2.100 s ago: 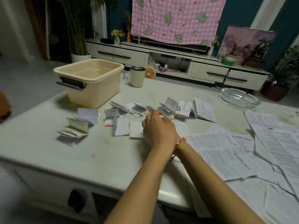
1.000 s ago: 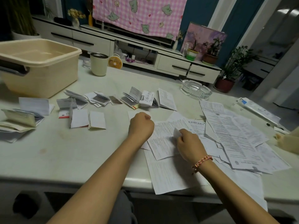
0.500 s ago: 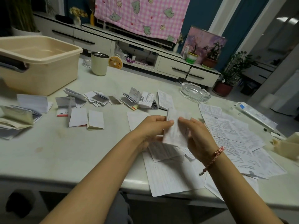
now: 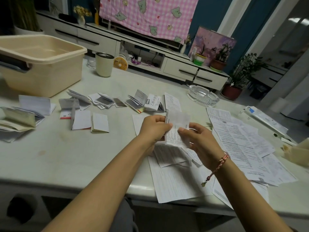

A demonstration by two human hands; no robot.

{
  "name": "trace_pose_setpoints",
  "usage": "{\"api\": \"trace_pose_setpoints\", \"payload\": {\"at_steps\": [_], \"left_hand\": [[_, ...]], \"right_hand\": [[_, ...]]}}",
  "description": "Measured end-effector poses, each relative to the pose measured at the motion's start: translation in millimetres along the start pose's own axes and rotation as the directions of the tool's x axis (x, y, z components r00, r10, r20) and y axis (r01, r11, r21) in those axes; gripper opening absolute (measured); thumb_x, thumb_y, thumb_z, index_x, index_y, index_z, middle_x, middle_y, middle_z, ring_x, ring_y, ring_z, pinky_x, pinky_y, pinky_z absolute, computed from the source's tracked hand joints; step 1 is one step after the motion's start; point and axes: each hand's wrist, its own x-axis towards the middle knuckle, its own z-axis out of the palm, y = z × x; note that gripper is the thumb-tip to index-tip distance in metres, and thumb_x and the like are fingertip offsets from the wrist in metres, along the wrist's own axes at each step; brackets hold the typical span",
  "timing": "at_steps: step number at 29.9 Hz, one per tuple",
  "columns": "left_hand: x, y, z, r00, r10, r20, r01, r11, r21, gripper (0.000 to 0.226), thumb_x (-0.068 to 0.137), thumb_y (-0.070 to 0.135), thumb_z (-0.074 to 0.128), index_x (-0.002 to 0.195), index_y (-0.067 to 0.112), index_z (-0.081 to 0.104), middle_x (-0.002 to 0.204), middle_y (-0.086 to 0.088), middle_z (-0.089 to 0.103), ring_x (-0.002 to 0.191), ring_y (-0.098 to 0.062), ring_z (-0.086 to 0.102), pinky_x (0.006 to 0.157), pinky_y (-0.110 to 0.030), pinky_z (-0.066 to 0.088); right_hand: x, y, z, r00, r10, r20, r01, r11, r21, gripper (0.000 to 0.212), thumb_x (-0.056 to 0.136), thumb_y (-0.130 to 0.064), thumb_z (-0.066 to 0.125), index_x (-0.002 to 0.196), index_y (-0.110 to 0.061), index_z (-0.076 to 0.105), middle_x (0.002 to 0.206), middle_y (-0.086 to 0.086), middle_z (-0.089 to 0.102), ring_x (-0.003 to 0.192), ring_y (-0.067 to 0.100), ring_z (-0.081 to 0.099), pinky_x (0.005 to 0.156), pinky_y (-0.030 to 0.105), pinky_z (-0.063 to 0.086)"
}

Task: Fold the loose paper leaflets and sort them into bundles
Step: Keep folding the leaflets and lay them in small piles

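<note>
Both hands hold one leaflet (image 4: 176,127) upright above the worktop (image 4: 66,156), near the middle of the view. The left hand (image 4: 154,129) has its fingers curled and pinches the leaflet's left edge between thumb and fingertips. The right hand (image 4: 199,142) pinches the lower right part, with its thumb on the front face and its fingers behind the paper. A bracelet (image 4: 220,162) is on the right wrist. The leaflet looks partly folded, with small print down its left half; how many layers it has cannot be told.

Under the hands and from 3 to 5 o'clock of them, loose sheets (image 4: 242,139) lie flat and overlapping on the worktop. A large sheet (image 4: 173,183) at 6 o'clock hangs over the near edge.

Folded leaflets lie in separate groups from 9 to 12 o'clock of the hands. Two folded pieces (image 4: 100,123) lie side by side at 9 o'clock. A fanned stack (image 4: 145,102) at 12 o'clock has a printed white piece on top. A row of small folded ones (image 4: 102,101) is at 11 o'clock. A bigger pile (image 4: 18,121) is at the far left edge.

A beige tub (image 4: 41,64) stands at 10 o'clock, with a cup (image 4: 104,65) just to its right. A glass ashtray (image 4: 203,96) sits at 1 o'clock.
</note>
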Motion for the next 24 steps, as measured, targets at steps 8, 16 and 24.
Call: {"api": "trace_pose_setpoints", "payload": {"at_steps": [8, 16, 24], "left_hand": [[2, 0, -1, 0.999, -0.05, -0.002, 0.05, 0.999, -0.008, 0.022, 0.087, -0.012, 0.047, 0.087, 0.006, 0.061, 0.08, -0.007, 0.064, 0.075, -0.019, 0.065, 0.058, -0.021, 0.056], [-4, 8, -3, 0.966, -0.249, 0.068, 0.258, 0.95, -0.177, 0.021, 0.097, 0.018, 0.044, 0.088, 0.003, 0.056, 0.079, -0.015, 0.062, 0.066, -0.025, 0.063, 0.055, -0.03, 0.057], [-9, 6, 0, 0.98, -0.191, 0.057, 0.191, 0.982, 0.002, 0.01, 0.089, -0.003, 0.055, 0.091, -0.001, 0.065, 0.073, -0.009, 0.064, 0.044, -0.008, 0.062, 0.042, -0.021, 0.053]], "right_hand": [[2, 0, 0, 0.998, -0.03, -0.048, 0.029, 1.0, -0.009, 0.01, 0.092, -0.004, 0.052, 0.091, -0.008, 0.061, 0.094, 0.017, 0.066, 0.084, 0.026, 0.065, 0.054, 0.025, 0.051], [-1, -3, 1, 0.99, -0.126, -0.068, 0.129, 0.991, 0.029, 0.039, 0.082, 0.02, 0.034, 0.07, -0.007, 0.06, 0.08, 0.005, 0.062, 0.076, 0.019, 0.06, 0.061, 0.029, 0.05], [1, 1, 5, 0.969, -0.218, -0.114, 0.212, 0.975, -0.061, 0.043, 0.079, 0.019, 0.036, 0.068, -0.008, 0.067, 0.082, 0.004, 0.067, 0.081, 0.018, 0.062, 0.065, 0.029, 0.052]]}}
